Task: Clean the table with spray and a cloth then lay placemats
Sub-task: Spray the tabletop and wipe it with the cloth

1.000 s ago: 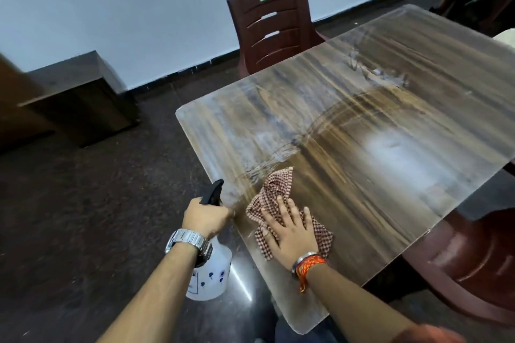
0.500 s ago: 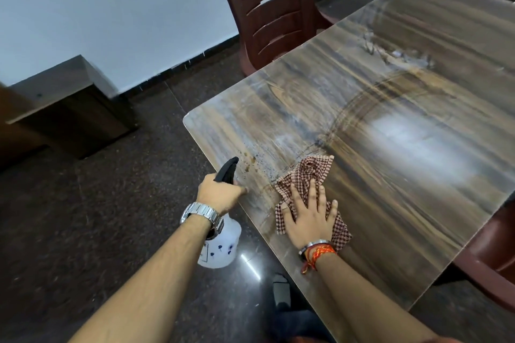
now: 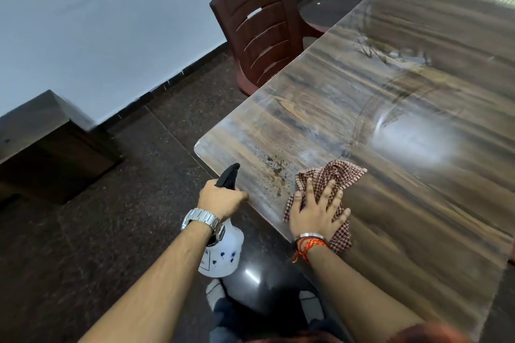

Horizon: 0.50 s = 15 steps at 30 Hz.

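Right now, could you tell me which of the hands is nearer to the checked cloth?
Right. The right hand presses flat on the checked cloth on the table; the left hand is apart, off the table edge, gripping the spray bottle.

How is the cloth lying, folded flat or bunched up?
Bunched up: the cloth lies crumpled in uneven folds on the table, pressed under the right hand.

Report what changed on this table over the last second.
The right hand, pressed flat on the checked cloth, slid it a little away from the person and inward from the table edge, leaving brown spots showing to its left. Nothing was taken up or let go. The left hand still holds the spray bottle beside the table edge.
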{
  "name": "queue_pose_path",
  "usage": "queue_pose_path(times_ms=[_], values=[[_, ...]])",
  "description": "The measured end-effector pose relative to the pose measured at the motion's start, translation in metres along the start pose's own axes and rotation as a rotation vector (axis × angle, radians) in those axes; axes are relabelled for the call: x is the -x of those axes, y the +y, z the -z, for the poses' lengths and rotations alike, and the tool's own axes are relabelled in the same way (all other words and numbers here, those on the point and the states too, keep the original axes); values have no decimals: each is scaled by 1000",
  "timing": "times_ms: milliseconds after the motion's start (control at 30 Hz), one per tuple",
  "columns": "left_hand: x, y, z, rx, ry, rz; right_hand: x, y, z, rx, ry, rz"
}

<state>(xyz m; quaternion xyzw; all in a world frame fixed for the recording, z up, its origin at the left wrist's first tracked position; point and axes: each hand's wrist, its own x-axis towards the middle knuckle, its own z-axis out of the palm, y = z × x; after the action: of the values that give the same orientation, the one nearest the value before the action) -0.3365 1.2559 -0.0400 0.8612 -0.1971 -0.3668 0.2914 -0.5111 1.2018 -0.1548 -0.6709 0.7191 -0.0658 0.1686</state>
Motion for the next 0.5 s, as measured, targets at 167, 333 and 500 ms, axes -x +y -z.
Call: queue_pose_path(times_ms=[167, 333, 500], values=[[-41, -16, 62, -25, -60, -58, 7, -109, -40, -63, 58, 4], [-82, -24, 125, -126, -60, -131, -10, -217, -71, -13, -99, 298], [-104, -26, 152, -163, -84, -141, -21, -234, -73, 64, -190, 467]])
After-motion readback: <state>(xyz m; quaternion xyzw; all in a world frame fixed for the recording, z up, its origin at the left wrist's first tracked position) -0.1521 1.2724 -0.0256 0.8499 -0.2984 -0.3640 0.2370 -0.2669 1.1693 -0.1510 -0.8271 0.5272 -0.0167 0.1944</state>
